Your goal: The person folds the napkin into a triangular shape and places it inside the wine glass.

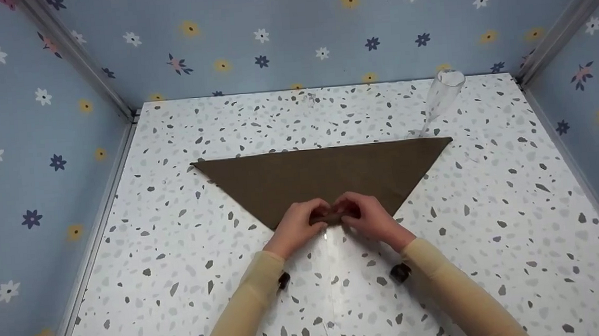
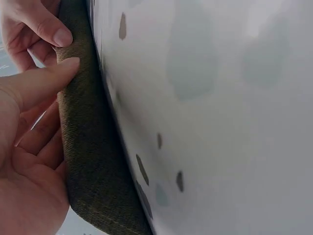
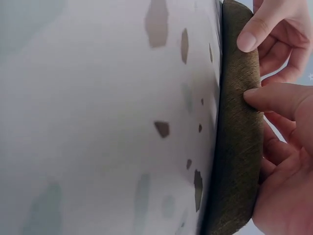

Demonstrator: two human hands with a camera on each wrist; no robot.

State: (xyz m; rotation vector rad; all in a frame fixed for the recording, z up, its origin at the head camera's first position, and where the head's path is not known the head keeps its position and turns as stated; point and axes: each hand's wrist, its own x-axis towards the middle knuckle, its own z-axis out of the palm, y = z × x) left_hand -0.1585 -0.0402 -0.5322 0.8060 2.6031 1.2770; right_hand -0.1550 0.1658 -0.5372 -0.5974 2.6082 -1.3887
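A brown cloth napkin [image 1: 321, 174] lies on the speckled table, its long straight edge at the back and its sides slanting in toward me. Along the short near edge the cloth forms a thick rolled fold. My left hand [image 1: 299, 225] pinches this fold just left of its middle. Close beside it, my right hand [image 1: 370, 217] pinches the same fold. Both wrist views show thumbs pressing on the rolled fold [image 2: 90, 137] from the near side, the other fingers curled behind or over it. What those fingertips touch is partly hidden by the cloth.
A clear flute glass [image 1: 443, 94] stands at the back right, its foot close to the napkin's back edge. Flower-patterned panels [image 1: 290, 31] wall the table [image 1: 172, 303] at the back and both sides. Small black devices [image 1: 400, 272] sit under the wrists.
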